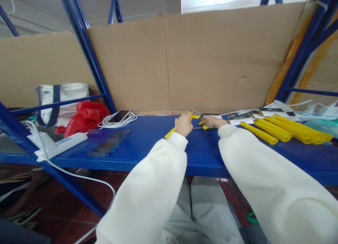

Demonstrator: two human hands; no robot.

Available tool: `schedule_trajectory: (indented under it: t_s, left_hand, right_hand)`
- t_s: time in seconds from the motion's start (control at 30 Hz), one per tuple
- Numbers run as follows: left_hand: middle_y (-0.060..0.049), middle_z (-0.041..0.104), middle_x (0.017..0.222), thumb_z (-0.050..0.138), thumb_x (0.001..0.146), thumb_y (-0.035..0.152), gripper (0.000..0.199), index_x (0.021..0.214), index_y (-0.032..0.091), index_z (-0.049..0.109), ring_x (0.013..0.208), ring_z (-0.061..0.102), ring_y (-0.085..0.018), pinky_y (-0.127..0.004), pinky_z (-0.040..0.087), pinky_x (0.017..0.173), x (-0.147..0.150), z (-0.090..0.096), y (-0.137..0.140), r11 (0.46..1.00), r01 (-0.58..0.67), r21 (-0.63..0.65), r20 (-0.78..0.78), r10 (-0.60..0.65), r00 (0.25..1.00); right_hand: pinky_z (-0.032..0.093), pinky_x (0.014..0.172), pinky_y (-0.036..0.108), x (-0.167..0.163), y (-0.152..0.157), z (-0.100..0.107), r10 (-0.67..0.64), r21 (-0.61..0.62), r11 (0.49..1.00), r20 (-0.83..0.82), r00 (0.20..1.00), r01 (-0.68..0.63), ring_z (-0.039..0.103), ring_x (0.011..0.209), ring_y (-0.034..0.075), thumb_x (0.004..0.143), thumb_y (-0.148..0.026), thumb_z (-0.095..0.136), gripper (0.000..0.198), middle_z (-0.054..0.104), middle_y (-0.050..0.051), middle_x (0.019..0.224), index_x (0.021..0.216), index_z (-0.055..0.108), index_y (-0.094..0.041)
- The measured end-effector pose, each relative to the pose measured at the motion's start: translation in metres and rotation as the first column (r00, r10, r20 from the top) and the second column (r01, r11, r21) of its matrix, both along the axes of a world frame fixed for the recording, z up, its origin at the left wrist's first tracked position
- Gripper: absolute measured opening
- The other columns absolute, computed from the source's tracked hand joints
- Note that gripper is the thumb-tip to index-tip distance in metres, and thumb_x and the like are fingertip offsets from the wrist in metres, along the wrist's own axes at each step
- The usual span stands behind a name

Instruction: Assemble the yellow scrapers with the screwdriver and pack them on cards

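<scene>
My left hand (184,124) is closed around a long yellow piece (169,133), one end of which shows below the palm. Beyond the fingertips lies a flat yellow part (194,116) with something clear at its tip. Just to the right, my right hand (213,122) has its fingers bent together at a small yellow piece (208,127). A thin rod (197,128) runs between the two hands; what it joins is hidden. Close to the right wrist lie black-and-white printed cards (239,118).
Several yellow tubes (274,129) lie on the blue shelf (148,142) at right. At left are a coiled white cable (129,120) with a phone (119,116), a red plastic bag (87,117), and a white power strip (66,144). A cardboard panel (211,61) stands behind.
</scene>
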State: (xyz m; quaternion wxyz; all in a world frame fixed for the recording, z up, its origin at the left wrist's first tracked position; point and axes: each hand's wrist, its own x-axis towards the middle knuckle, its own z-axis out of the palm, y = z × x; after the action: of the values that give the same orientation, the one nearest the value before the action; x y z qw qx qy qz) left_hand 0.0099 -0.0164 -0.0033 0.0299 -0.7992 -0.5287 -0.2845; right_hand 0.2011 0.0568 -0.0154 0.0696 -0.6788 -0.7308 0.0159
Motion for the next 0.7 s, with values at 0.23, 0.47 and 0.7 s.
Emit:
schedule_trajectory:
  t_s: [0.23, 0.47, 0.7]
  left_hand:
    - [-0.008, 0.061, 0.137, 0.042, 0.097, 0.016, 0.047, 0.140, 0.027, 0.055, 0.119, 0.061, -0.023, -0.038, 0.048, 0.096, 0.001, 0.002, -0.003, 1.000, 0.000, -0.018, 0.001, 0.000, 1.000]
    - [-0.010, 0.061, 0.133, 0.039, 0.097, 0.015, 0.047, 0.141, 0.024, 0.054, 0.117, 0.062, -0.022, -0.034, 0.049, 0.095, 0.000, 0.000, -0.003, 1.000, 0.026, -0.006, -0.024, -0.026, 0.999]
    - [-0.013, 0.060, 0.124, 0.041, 0.096, 0.014, 0.045, 0.136, 0.024, 0.058, 0.114, 0.062, -0.023, -0.033, 0.051, 0.093, -0.002, -0.004, -0.001, 0.999, 0.034, -0.015, -0.146, -0.036, 0.989]
  right_hand:
    - [0.053, 0.081, 0.031, -0.006, 0.019, -0.005, -0.057, -0.006, 0.998, -0.001, 0.998, 0.057, 0.071, 0.097, 0.026, 0.074, -0.022, 0.077, 0.032, 0.075, 0.017, 0.102, 0.105, 0.076, -0.015]
    - [0.054, 0.085, 0.040, -0.016, 0.008, 0.000, -0.058, 0.062, 0.996, -0.035, 0.998, 0.060, 0.071, 0.099, 0.033, 0.071, -0.021, 0.080, 0.023, 0.074, 0.021, 0.098, 0.093, 0.076, -0.014]
    - [0.054, 0.083, 0.037, -0.026, -0.010, 0.010, -0.027, 0.036, 0.999, 0.087, 0.996, 0.024, 0.071, 0.100, 0.034, 0.077, -0.015, 0.073, 0.021, 0.075, 0.022, 0.096, 0.097, 0.077, -0.013]
